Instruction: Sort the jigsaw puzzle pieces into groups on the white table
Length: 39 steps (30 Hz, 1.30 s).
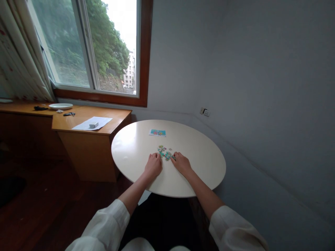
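Note:
A small heap of jigsaw puzzle pieces (168, 156), mostly green and teal, lies on the round white table (136, 139). My left hand (154, 165) rests at the heap's left side, fingers curled down; what its fingertips hold, if anything, is hidden. On the right side, my right hand (181, 163) has thumb and fingers drawn together on a puzzle piece at the heap's edge. More pieces (161, 149) spread just beyond the left fingertips, and a single pale piece (170, 149) sits apart. Farther back lies a colourful picture card (157, 132), mainly blue.
A wooden desk (86, 111) stands to the left, bearing a white plate (61, 106), a paper sheet (104, 122), a small white box (93, 124) and dark small items. A wall with a socket (206, 112) rises behind the table. The window (112, 52) is at the left.

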{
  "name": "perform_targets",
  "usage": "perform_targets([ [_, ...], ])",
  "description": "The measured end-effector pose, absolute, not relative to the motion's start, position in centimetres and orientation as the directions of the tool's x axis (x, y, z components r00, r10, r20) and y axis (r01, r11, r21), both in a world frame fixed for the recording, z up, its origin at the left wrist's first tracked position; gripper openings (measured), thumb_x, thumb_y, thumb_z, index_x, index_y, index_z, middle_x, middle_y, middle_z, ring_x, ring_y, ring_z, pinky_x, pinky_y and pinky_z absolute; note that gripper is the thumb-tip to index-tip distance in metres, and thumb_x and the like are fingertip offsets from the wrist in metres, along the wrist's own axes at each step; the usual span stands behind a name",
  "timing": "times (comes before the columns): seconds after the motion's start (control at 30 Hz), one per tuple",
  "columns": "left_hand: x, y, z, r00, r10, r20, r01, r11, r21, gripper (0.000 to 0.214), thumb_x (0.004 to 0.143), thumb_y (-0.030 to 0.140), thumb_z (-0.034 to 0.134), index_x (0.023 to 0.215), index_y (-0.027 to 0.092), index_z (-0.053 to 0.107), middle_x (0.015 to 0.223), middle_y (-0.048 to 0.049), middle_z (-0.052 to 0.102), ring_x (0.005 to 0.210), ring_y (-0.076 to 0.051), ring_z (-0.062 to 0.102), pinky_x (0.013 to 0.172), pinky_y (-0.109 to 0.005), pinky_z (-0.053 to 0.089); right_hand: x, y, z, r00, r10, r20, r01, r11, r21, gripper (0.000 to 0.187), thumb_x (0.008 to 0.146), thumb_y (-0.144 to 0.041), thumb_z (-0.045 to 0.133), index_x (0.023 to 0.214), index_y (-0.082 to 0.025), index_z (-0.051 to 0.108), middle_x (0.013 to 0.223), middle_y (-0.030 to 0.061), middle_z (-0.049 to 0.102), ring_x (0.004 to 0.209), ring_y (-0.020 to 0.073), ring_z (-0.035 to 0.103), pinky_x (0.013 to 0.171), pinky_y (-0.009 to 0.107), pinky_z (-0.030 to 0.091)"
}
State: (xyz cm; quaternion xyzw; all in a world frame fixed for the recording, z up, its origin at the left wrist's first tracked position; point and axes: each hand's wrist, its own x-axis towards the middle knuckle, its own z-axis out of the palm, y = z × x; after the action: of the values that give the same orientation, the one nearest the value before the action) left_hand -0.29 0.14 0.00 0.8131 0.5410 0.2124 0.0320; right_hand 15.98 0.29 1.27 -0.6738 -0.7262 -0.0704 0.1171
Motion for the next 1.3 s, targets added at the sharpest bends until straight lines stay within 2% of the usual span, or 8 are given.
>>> perform_targets([
  [0.2, -0.3, 0.3, -0.1, 0.326, 0.894, 0.307, 0.873, -0.409, 0.265, 0.026, 0.083, 0.011, 0.032, 0.102, 0.012, 0.051, 0.107, -0.0139, 0.053, 0.105, -0.022, 0.046, 0.100, -0.039, 0.026, 15.7, 2.2, 3.1, -0.045, 0.986, 0.158, 0.995, 0.058, -0.077, 0.025, 0.087, -0.032, 0.045, 0.101, -0.017, 0.060, 0.099, 0.0125, 0.066, 0.087, 0.0201, 0.062, 0.068, 0.025, 0.041],
  [0.43, -0.3, 0.3, 0.0, 0.317, 0.906, 0.281, 0.871, -0.395, 0.291, 0.028, 0.082, 0.010, 0.033, 0.105, 0.013, 0.049, 0.111, -0.0144, 0.052, 0.109, -0.022, 0.045, 0.102, -0.039, 0.023, 15.6, 4.1, 5.4, -0.066, 0.989, 0.132, 0.991, 0.081, -0.108, 0.023, 0.082, -0.031, 0.052, 0.095, -0.018, 0.066, 0.100, 0.0132, 0.067, 0.088, 0.0215, 0.062, 0.067, 0.025, 0.041],
  [0.57, -0.3, 0.3, -0.1, 0.314, 0.906, 0.285, 0.872, -0.394, 0.291, 0.029, 0.083, 0.012, 0.033, 0.107, 0.012, 0.049, 0.111, -0.0149, 0.052, 0.108, -0.022, 0.045, 0.103, -0.039, 0.023, 15.9, 4.7, 6.1, -0.096, 0.988, 0.123, 0.985, 0.112, -0.135, 0.023, 0.080, -0.022, 0.053, 0.097, -0.020, 0.068, 0.102, 0.0103, 0.067, 0.092, 0.0193, 0.061, 0.072, 0.024, 0.041],
  [0.8, -0.3, 0.2, -0.3, 0.314, 0.902, 0.296, 0.869, -0.399, 0.291, 0.030, 0.083, 0.012, 0.033, 0.107, 0.011, 0.050, 0.109, -0.0147, 0.053, 0.107, -0.022, 0.046, 0.103, -0.039, 0.022, 16.3, 5.2, 5.8, -0.162, 0.979, 0.120, 0.969, 0.181, -0.166, 0.040, 0.070, -0.001, 0.052, 0.104, -0.017, 0.067, 0.108, 0.0093, 0.066, 0.100, 0.0192, 0.059, 0.081, 0.022, 0.041],
  [0.97, -0.3, 0.2, -0.2, 0.316, 0.904, 0.287, 0.867, -0.398, 0.300, 0.030, 0.082, 0.011, 0.033, 0.107, 0.012, 0.049, 0.111, -0.0150, 0.052, 0.109, -0.022, 0.045, 0.104, -0.040, 0.021, 16.3, 5.2, 5.3, -0.164, 0.977, 0.136, 0.965, 0.188, -0.185, 0.037, 0.073, -0.005, 0.053, 0.105, -0.018, 0.066, 0.109, 0.0087, 0.065, 0.099, 0.0202, 0.059, 0.081, 0.024, 0.042],
  [1.1, -0.3, 0.3, -0.2, 0.315, 0.904, 0.288, 0.864, -0.399, 0.308, 0.030, 0.082, 0.011, 0.032, 0.107, 0.012, 0.049, 0.112, -0.0149, 0.052, 0.110, -0.022, 0.044, 0.104, -0.039, 0.021, 16.3, 5.2, 5.0, -0.139, 0.980, 0.140, 0.967, 0.165, -0.196, 0.023, 0.080, -0.015, 0.050, 0.093, -0.015, 0.069, 0.099, 0.0124, 0.068, 0.091, 0.0215, 0.061, 0.077, 0.026, 0.042],
  [1.17, -0.3, 0.3, -0.2, 0.314, 0.904, 0.289, 0.860, -0.400, 0.317, 0.029, 0.083, 0.011, 0.032, 0.107, 0.012, 0.049, 0.112, -0.0149, 0.052, 0.111, -0.022, 0.044, 0.104, -0.040, 0.021, 16.4, 5.0, 4.5, -0.122, 0.982, 0.144, 0.967, 0.150, -0.205, 0.026, 0.085, -0.022, 0.045, 0.090, -0.013, 0.069, 0.097, 0.0139, 0.067, 0.090, 0.0217, 0.061, 0.077, 0.028, 0.042],
  [1.3, -0.3, 0.3, -0.2, 0.318, 0.905, 0.283, 0.858, -0.401, 0.321, 0.028, 0.084, 0.012, 0.031, 0.105, 0.013, 0.049, 0.112, -0.0141, 0.052, 0.111, -0.021, 0.043, 0.104, -0.041, 0.020, 16.2, 4.2, 3.0, -0.098, 0.984, 0.150, 0.964, 0.131, -0.230, 0.039, 0.084, -0.041, 0.049, 0.114, -0.018, 0.058, 0.117, 0.0125, 0.059, 0.106, 0.0222, 0.054, 0.083, 0.029, 0.040],
])
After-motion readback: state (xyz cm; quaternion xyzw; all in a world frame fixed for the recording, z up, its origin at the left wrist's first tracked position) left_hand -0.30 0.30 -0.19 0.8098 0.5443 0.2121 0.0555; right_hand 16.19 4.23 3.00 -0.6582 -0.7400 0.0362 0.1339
